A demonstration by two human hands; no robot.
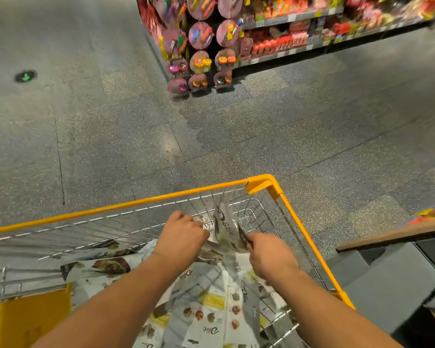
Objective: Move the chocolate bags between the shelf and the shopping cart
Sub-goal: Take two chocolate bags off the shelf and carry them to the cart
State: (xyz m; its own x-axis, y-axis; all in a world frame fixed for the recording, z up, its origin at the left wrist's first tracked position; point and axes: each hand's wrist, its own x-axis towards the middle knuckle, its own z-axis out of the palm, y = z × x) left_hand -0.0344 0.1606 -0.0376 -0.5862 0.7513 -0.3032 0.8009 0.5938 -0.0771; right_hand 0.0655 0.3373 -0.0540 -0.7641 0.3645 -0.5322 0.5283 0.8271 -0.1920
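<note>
In the cart [136,202], the left hand [183,237] curls its fingers over one upper edge of an upright bag [224,224] at the 1 o'clock corner, and the right hand [269,254] pinches its other edge. The bag looks light, soft and crinkly, probably slippery, so its top seam suits gripping. More bags [211,312] lie flat at 6 o'clock; the shelf [299,43] stands at 1 o'clock.

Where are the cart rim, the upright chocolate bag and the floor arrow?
cart rim [136,202]: head view, yellow front bar.
upright chocolate bag [224,226]: head view, its white face.
floor arrow [25,76]: head view, its green middle.
</note>
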